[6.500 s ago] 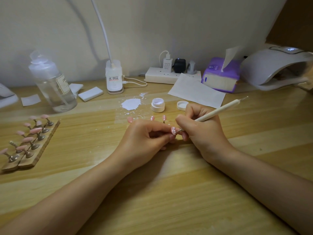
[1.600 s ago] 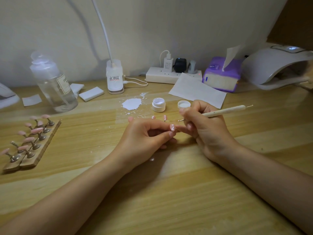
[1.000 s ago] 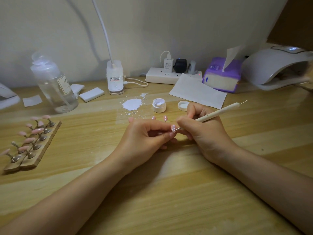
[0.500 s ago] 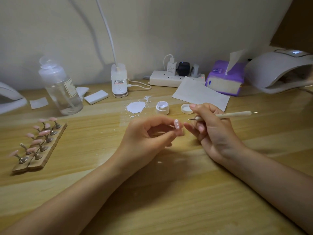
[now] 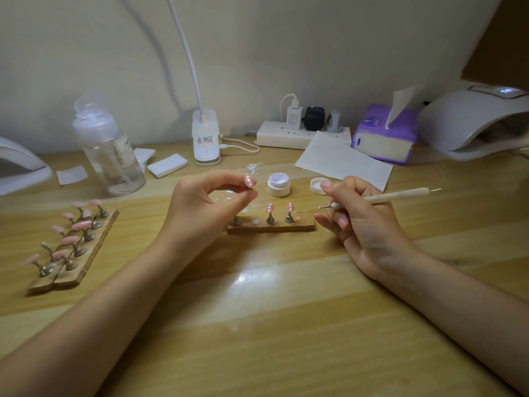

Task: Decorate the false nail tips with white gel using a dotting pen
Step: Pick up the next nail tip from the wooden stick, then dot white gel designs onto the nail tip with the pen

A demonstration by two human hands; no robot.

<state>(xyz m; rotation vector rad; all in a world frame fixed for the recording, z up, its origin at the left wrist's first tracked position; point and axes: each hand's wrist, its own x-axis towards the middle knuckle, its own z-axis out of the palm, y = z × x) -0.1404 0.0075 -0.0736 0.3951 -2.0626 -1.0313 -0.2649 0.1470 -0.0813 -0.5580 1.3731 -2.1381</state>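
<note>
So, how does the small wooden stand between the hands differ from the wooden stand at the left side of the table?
The small stand lies crosswise and carries a few pegs; the two clear pink nail tips on it show white dots, and one round spot is bare. The left stand runs diagonally, is larger, and holds many pink tips without visible dots. Both are wooden with metal pegs.

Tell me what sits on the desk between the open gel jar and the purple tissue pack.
In the head view, between the gel jar and the tissue pack lie the jar's white lid and a sheet of white paper.
</note>
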